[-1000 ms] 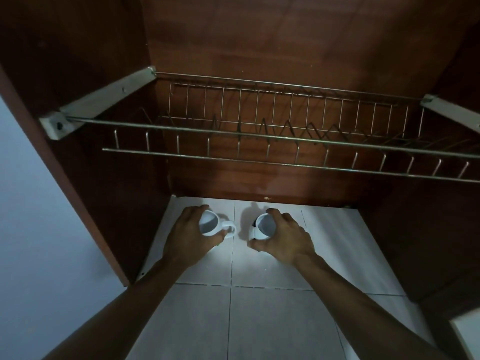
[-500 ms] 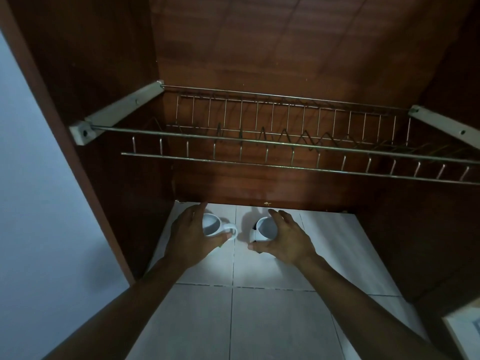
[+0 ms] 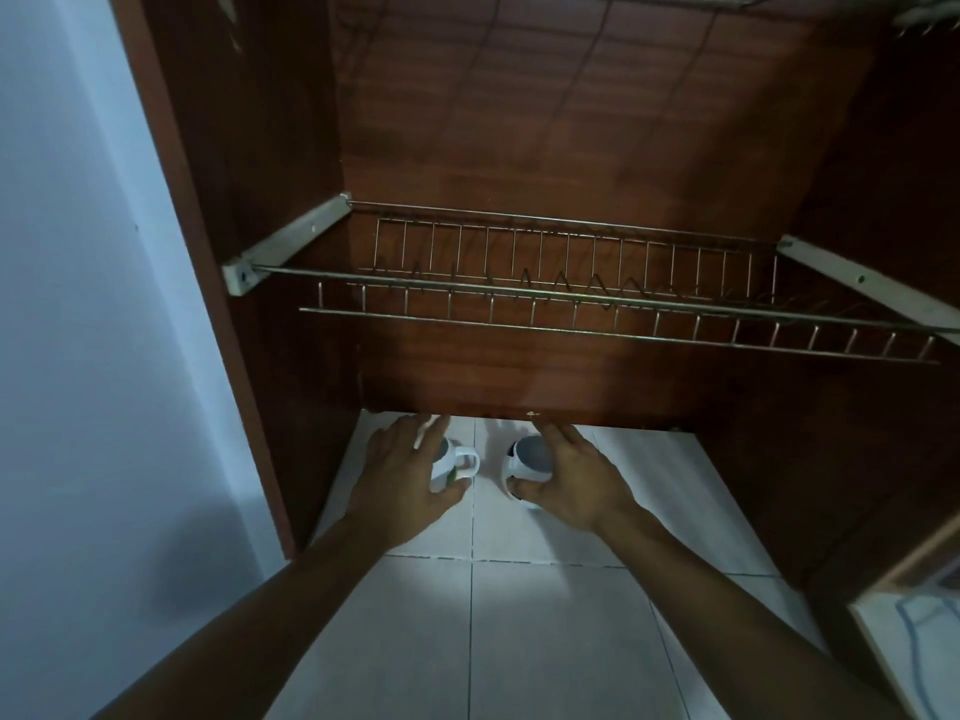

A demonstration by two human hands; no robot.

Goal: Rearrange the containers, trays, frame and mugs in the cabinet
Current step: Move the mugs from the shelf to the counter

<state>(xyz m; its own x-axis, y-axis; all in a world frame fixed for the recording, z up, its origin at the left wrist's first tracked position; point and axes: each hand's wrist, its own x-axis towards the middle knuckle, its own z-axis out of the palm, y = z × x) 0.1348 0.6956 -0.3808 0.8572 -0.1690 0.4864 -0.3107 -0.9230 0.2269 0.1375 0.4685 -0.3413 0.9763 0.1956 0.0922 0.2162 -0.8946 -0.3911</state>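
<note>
White mugs, 2 pcs: left mug (image 3: 457, 462), right mug (image 3: 530, 459), side by side at back of tiled cabinet floor (image 3: 649, 485). L hand (image 3: 400, 480): fingers straight, loose beside its mug. R hand (image 3: 576, 480) spans its mug; grip unclear. Wire rack (image 3: 571, 304) bare; containers, trays unseen, so most of job prob. left.

The left grip (image 3: 402, 475) covers most of the left mug (image 3: 457, 462), and its fingers are blurred. The right grip (image 3: 576, 478) hides the right mug's (image 3: 527, 457) right side; whether it clasps the mug is unclear. The rack (image 3: 571, 304) runs off the picture's right edge. A frame (image 3: 914, 615) is cut off at the bottom-right corner.
</note>
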